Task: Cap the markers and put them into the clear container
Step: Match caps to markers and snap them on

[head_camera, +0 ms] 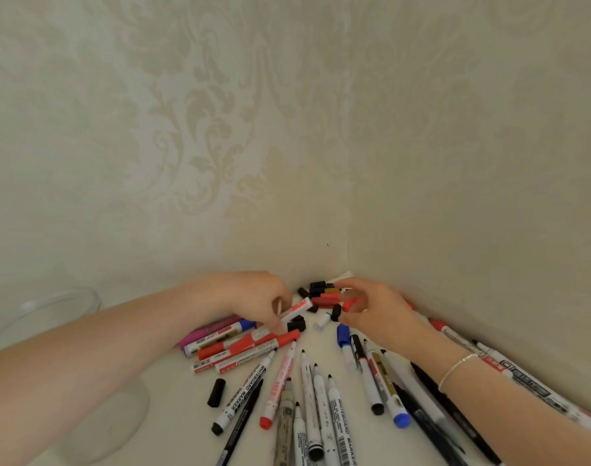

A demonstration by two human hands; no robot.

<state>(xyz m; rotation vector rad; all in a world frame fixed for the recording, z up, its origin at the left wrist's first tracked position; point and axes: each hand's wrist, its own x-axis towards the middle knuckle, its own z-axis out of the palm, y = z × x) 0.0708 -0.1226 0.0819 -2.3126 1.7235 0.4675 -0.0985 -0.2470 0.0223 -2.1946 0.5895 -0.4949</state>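
Gripping a red-labelled marker (296, 308) in left hand (253, 299), right hand (371, 309) pinching red cap (351, 303), "WHITEBOARD MARKER" pens (245, 395) nearby

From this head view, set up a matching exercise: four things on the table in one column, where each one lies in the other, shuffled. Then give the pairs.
Things
1. clear container
2. lone black cap
3. red cap
4. white marker with red label

Places
A. pinched in the right hand
B. held in the left hand
C. at the far left, by the wall
D. lying alone on the table, left of the fanned markers

Pairs: 1-C, 2-D, 3-A, 4-B
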